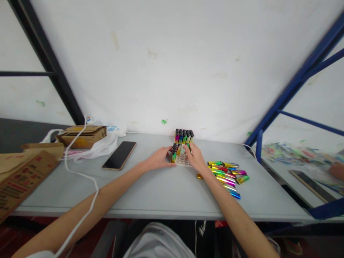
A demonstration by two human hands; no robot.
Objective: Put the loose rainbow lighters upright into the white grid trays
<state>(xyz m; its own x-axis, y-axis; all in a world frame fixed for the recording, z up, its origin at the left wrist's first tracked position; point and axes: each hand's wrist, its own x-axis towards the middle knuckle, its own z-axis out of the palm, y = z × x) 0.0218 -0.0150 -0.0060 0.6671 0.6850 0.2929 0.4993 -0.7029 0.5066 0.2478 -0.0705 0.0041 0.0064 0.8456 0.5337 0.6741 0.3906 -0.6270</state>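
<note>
A pale tray with rows of round holes [183,160] lies on the grey table in front of me. Metallic-coloured lighters [174,153] with black tops stand upright along its left side. My left hand [160,158] curls around that side, thumb near the front corner and fingers against the lighters. Above the tray's right half, my right hand [196,157] pinches what looks like a greenish lighter [187,145], partly hidden by the fingers. Right behind stands a packed block of upright lighters [184,136]. A loose pile of shiny lighters [224,175] lies beside my right forearm.
A phone [119,155] lies left of my hands. Further left are a small cardboard box [82,137], a white plastic bag [103,146] and a larger carton [27,175]. A white cable [92,179] crosses above my left forearm. Blue metal frame bars [286,95] rise at right; another person's hand [337,170] shows beyond.
</note>
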